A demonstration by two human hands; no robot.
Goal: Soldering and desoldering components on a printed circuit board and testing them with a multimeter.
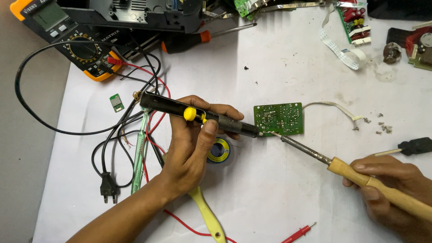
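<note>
While both tools meet at the green circuit board [278, 119], you work its lower left edge.
Your left hand [191, 144] clasps the desoldering pump [198, 115]; your right hand [387, 180] grips the wooden-handled soldering iron [355, 173] on the white tabletop [288, 193].

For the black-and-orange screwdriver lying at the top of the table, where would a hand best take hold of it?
Grip the screwdriver by its thick black handle at the left end, coming down from above. It lies flat, metal shaft pointing right, with the black casing crowding its far side. The near side faces bare white table.
</note>
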